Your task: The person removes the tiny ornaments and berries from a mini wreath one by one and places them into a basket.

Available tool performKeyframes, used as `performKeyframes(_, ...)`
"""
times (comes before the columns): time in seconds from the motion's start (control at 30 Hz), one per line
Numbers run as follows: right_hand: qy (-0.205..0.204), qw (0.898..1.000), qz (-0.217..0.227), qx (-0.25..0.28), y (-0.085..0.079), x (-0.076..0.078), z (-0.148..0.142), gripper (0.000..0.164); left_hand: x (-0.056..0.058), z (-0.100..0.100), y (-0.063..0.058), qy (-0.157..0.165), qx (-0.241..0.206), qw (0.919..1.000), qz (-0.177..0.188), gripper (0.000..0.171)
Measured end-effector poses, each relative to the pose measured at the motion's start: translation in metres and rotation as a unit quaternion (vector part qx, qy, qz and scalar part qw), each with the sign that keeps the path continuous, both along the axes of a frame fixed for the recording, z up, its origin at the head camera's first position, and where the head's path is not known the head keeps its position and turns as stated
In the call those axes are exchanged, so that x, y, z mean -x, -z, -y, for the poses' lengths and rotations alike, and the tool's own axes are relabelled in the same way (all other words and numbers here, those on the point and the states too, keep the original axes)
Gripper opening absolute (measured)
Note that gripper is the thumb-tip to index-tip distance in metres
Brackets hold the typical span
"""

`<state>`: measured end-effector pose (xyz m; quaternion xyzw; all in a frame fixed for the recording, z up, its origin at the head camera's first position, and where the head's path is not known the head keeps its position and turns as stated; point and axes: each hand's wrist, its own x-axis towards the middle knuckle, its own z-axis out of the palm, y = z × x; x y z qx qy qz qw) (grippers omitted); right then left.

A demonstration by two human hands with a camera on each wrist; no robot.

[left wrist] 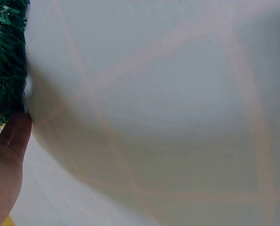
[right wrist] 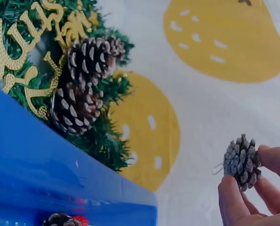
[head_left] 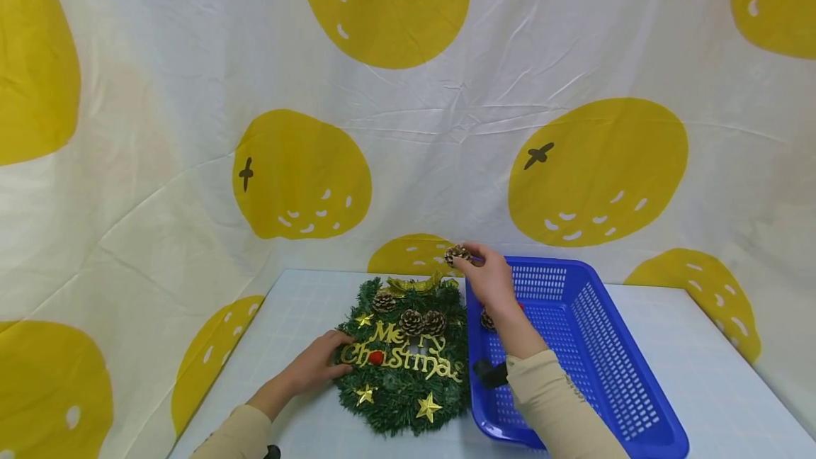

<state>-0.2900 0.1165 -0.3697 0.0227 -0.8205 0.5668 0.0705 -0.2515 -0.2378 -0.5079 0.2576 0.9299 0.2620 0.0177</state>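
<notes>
A green Christmas wreath (head_left: 382,402) lies on the table, with gold "Merry Christmas" lettering, gold stars, a red ball and several pinecones on it. My left hand (head_left: 316,362) grips its left edge; in the left wrist view only part of that hand (left wrist: 5,160) shows, against the green needles (left wrist: 12,61). Above the wreath's far right side, my right hand (head_left: 491,278) pinches a loose pinecone (head_left: 457,255) between thumb and fingers. A small wire loop sticks out from this pinecone (right wrist: 242,162) in the right wrist view.
Just right of the wreath stands a blue plastic basket (head_left: 627,346), under my right forearm. Inside it are a pinecone (head_left: 487,320) and something red (right wrist: 81,220). A white curtain with yellow fruit prints (head_left: 408,161) hangs behind the table (head_left: 299,303).
</notes>
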Motion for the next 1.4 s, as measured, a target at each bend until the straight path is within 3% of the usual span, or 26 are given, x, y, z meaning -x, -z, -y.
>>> performKeyframes(0.17,0.009,1.000,0.003,0.006,0.002,0.005,-0.008,0.055,0.000,0.000,0.000,0.000,0.002,1.0000,-0.004,0.051)
performKeyframes(0.5,0.034,0.996,-0.012,-0.078,0.010,0.013,-0.035,0.061,0.000,0.000,0.000,0.003,0.003,1.0000,-0.008,0.052)
performKeyframes(0.73,0.046,0.990,0.001,-0.137,0.022,0.023,-0.059,0.061,-0.001,-0.001,-0.001,0.004,0.000,0.9999,-0.011,0.052)
performKeyframes(0.93,0.061,0.978,0.029,-0.198,0.040,0.025,-0.074,0.059,-0.001,-0.001,-0.002,0.001,0.000,1.0000,-0.004,0.051)
performKeyframes(1.13,0.032,0.971,0.046,-0.232,0.055,0.027,-0.084,0.053,-0.001,-0.001,-0.002,0.001,0.000,1.0000,-0.003,0.051)
performKeyframes(1.4,0.005,0.965,0.048,-0.256,0.062,0.029,-0.085,0.052,-0.003,-0.002,-0.002,-0.002,0.001,1.0000,-0.005,0.049)
